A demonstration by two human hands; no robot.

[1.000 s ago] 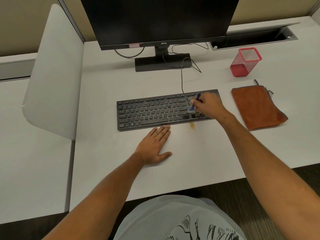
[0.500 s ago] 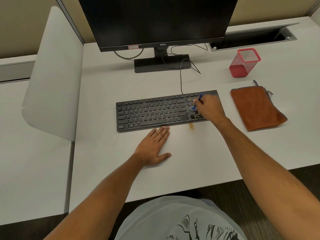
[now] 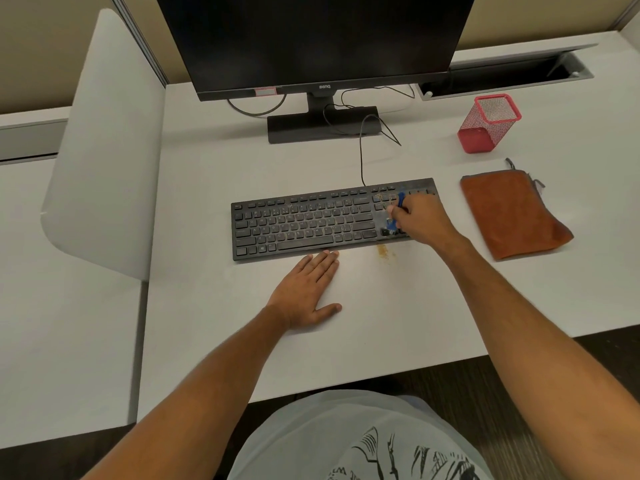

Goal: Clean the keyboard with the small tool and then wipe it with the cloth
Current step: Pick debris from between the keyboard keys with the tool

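A black keyboard lies on the white desk in front of the monitor. My right hand grips a small blue brush over the keyboard's right end, bristles down on the keys near the arrow cluster. Brown crumbs lie on the desk just below that spot. My left hand rests flat on the desk, fingertips touching the keyboard's front edge. An orange-brown cloth lies to the right of the keyboard.
A black monitor on its stand stands behind the keyboard, with cables trailing to it. A red mesh pen cup sits at the back right. A cable slot opens in the desk behind it. A white divider panel stands at left.
My right hand has shifted the brush slightly along the keyboard's right end in short strokes. The left hand has stayed flat in place.
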